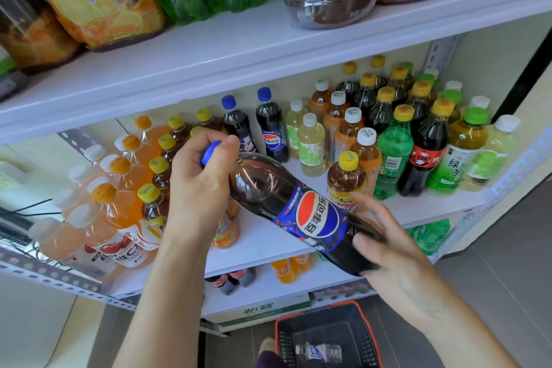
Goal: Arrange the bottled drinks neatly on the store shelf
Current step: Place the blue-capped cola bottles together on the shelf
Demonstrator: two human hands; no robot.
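Note:
A large cola bottle (298,209) with a blue cap and a red, white and blue label is held tilted in front of the middle shelf (268,242). My left hand (200,185) grips its cap and neck. My right hand (388,248) cups its dark base from below. Two small blue-capped cola bottles (270,125) stand at the back of the shelf, behind the tilted one. A bare strip of shelf lies under the bottle.
Orange and tea bottles (125,194) fill the shelf's left; yellow-, white- and green-capped bottles (403,134) crowd its right. Big bottles stand on the upper shelf (239,48). On the floor, a red-rimmed basket (325,334) holds a clear bottle (319,352). More drinks sit on the lower shelf.

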